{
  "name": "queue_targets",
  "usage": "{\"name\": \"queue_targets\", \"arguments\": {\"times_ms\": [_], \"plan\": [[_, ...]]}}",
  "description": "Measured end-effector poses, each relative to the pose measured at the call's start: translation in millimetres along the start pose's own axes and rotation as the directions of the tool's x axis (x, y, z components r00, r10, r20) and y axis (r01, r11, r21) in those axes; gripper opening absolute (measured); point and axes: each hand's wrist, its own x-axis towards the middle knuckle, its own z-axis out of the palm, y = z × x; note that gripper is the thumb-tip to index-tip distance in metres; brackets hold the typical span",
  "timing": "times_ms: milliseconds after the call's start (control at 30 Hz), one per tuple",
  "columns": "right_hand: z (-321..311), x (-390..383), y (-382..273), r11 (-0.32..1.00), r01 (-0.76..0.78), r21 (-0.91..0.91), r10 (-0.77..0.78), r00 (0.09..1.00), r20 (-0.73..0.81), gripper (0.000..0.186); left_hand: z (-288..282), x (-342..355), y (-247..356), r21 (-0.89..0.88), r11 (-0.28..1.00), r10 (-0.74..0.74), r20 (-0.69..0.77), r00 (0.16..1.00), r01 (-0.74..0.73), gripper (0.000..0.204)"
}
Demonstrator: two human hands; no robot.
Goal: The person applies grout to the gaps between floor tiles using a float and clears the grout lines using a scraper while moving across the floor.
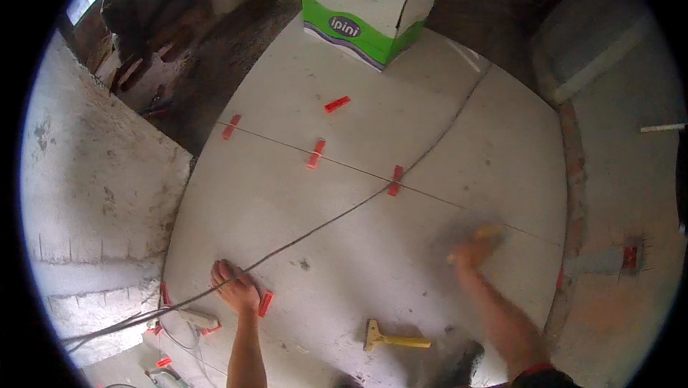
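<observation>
My left hand (236,290) lies with its fingers stretched out on a large pale floor tile (337,245). A dark cable (308,234) runs past its fingers; I cannot tell if they touch it. Just right of that wrist is a red levelling wedge (266,303). Farther right, my right hand (471,250) is low over the tile near a thin joint line, smeared by motion. It seems closed around something blurred, partly yellow and partly grey, whose kind I cannot make out. Between my forearms lies a scraper (394,338) with a yellow handle.
Red wedges (316,154) sit along the joint, one loose wedge (337,104) beyond it. An open white and green cardboard box (362,19) stands at the far edge. Rough plastered walls (100,173) border the left and right. Rubble (143,65) lies far left.
</observation>
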Motion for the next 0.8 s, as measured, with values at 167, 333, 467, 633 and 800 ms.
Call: {"name": "queue_targets", "arguments": {"times_ms": [167,333,467,633,800], "plan": [[66,-71,-97,0.981,0.087,-0.174,-0.050,0.977,0.206,0.065,-1,6,-6,0.003,1.000,-0.001,0.001,1.000,0.001,0.040],[46,-61,-87,0.992,0.021,-0.123,0.011,0.967,0.253,0.069,7,1,-2,0.058,0.998,-0.042,0.052,0.998,0.038,0.045],[90,-89,-126,0.981,0.036,-0.189,0.034,0.934,0.356,0.073,5,3,2,0.076,0.997,-0.042,0.088,0.995,0.035,0.050],[110,-95,-88,0.484,0.528,-0.697,-0.107,0.827,0.552,0.054,-5,9,-16,0.133,0.989,-0.084,0.130,0.988,0.066,0.054],[183,-122,-192,0.972,0.114,-0.205,-0.047,0.952,0.303,0.057,2,7,-18,0.149,0.989,-0.020,0.116,0.993,0.002,0.051]]}}
